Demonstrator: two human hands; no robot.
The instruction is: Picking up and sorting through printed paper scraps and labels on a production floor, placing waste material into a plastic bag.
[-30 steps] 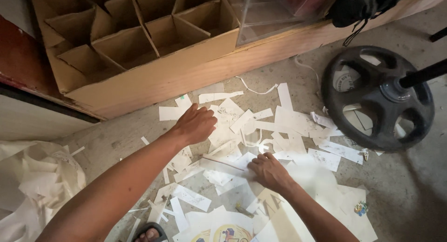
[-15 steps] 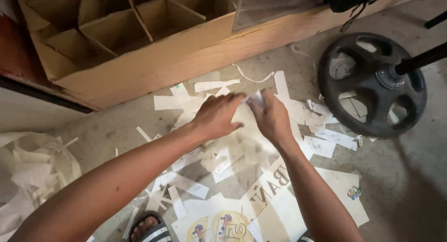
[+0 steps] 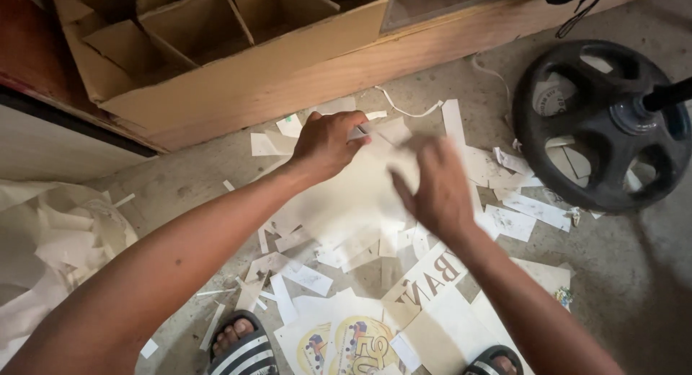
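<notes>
Cream sheet (image 3: 346, 202) (edges pinched), both hands

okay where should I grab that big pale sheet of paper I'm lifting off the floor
Grip the pale sheet by its far top edge, from above, where the left hand and right hand already meet it. That edge looks raised; the near part lies among paper scraps, so it likely offers less purchase.
</notes>
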